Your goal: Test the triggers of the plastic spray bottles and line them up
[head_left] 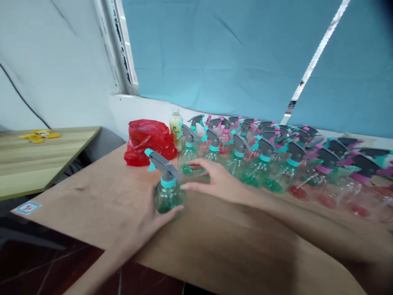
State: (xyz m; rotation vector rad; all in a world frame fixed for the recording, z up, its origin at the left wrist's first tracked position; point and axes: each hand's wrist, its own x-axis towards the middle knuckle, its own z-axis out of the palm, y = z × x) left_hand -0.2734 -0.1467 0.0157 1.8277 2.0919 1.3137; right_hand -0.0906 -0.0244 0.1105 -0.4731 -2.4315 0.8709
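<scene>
1. The left hand (pixel 151 219) is wrapped around the round body of a green spray bottle (pixel 168 196), thumb across its near side.
2. This bottle has a turquoise collar and a grey trigger head with its turquoise nozzle pointing left; it leans slightly. It is over the left half of the tabletop (pixel 113 196), between the red plastic bag (pixel 149 143) and the near edge; whether its base touches the surface is unclear.
3. The right hand (pixel 216 178) is spread wide, fingers and thumb apart, just beside the bottle's neck; I cannot tell whether the thumb touches it.
4. Along the far edge, stretching to the right, stand rows of spray bottles (pixel 259 168), green with turquoise collars and reddish with pink ones.
5. A pale yellow bottle (pixel 176 127) with a white cap stands next to the bag, near the far edge.
6. A square sticker (pixel 28 207) marks the left corner.
</scene>
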